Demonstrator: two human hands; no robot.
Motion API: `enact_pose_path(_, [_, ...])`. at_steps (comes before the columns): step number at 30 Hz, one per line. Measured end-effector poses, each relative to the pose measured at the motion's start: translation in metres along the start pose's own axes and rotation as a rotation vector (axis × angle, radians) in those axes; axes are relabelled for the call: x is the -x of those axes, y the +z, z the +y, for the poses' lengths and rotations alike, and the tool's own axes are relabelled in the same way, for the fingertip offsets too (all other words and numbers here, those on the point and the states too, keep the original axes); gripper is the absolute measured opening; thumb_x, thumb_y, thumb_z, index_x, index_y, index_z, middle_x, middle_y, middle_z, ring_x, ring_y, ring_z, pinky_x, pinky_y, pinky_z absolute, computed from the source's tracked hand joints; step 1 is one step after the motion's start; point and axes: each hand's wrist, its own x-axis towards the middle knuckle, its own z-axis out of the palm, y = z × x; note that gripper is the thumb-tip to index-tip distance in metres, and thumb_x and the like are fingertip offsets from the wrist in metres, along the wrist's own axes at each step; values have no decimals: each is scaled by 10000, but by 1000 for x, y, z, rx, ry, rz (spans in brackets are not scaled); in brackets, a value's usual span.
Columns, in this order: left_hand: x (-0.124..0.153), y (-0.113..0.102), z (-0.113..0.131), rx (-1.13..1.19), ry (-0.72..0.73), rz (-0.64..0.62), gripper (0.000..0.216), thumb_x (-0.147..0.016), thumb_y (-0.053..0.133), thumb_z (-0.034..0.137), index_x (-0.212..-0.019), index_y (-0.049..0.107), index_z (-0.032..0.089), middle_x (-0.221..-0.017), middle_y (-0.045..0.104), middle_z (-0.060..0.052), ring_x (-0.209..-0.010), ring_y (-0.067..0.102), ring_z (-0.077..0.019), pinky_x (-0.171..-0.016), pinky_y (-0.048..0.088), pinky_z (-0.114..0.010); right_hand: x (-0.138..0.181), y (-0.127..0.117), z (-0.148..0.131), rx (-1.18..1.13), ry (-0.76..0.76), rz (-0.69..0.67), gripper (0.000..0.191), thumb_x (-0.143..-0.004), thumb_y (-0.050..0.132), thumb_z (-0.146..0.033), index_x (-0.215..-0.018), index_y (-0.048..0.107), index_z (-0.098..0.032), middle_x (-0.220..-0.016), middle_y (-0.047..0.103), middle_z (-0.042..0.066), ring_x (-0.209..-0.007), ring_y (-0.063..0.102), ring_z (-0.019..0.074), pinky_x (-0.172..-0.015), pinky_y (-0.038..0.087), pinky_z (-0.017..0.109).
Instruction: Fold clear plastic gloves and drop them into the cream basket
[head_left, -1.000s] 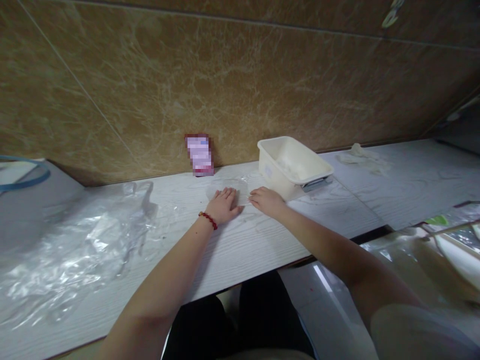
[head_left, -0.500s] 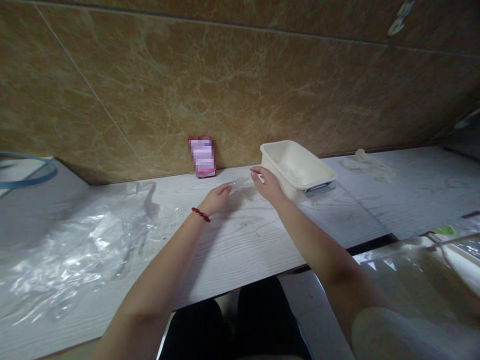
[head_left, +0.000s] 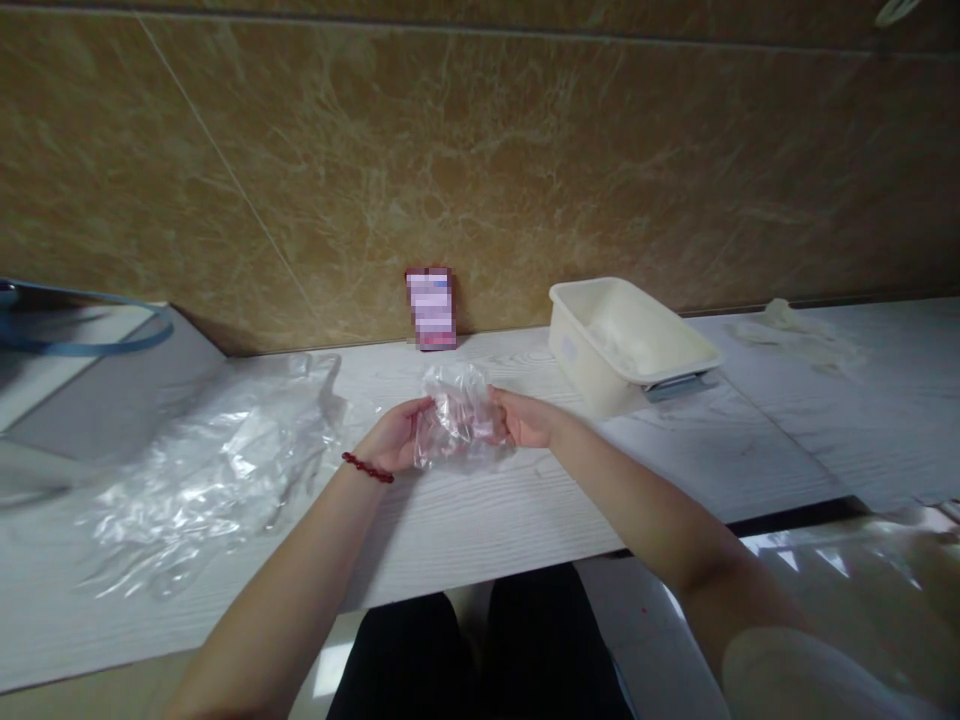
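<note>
A small clear plastic bag [head_left: 459,418] is held up just above the white wood-grain table [head_left: 495,500], between both hands. My left hand [head_left: 396,436], with a red bead bracelet at the wrist, grips the bag's left edge with curled fingers. My right hand [head_left: 527,418] pinches its right edge. The bag is crumpled and stands open between the two hands.
A cream plastic tub [head_left: 628,342] stands to the right against the brown marble wall. A small pink-and-white card [head_left: 431,308] leans on the wall behind the hands. A heap of clear plastic bags [head_left: 217,470] lies at the left. Crumpled pale material [head_left: 795,328] lies far right.
Both hands lay flat on the table a second ago. They then pinched the clear bag, lifted it and drew it nearer; it now stands crumpled between them.
</note>
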Motion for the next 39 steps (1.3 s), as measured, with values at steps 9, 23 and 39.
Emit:
enact_pose_path(9, [-7, -12, -2, -2, -84, 82, 306, -817, 315, 178, -988, 538, 57, -855, 662, -138, -848, 628, -214, -787, 481, -388, 3, -11, 3, 114, -59, -52, 345, -724, 634, -276, -1023, 490, -179, -902, 631, 35, -761, 637, 130, -666, 525, 245])
enact_pose_path(23, [11, 19, -12, -15, -62, 89, 282, -833, 386, 256, -1015, 527, 93, -790, 653, -94, -675, 640, -210, -716, 502, -431, 15, 58, 30, 1458, -670, 837, 837, -681, 506, -542, -1342, 168, -156, -1354, 225, 145, -1261, 169, 308, -986, 254, 470])
enact_pose_path(39, [11, 15, -4, -62, -50, 151, 298, -827, 367, 236, -1056, 521, 124, -854, 643, -107, -791, 633, -230, -721, 506, -399, -24, -23, 7, 894, -478, 725, 248, -789, 466, -353, -946, 538, -174, -946, 598, 51, -839, 568, 136, -791, 442, 288])
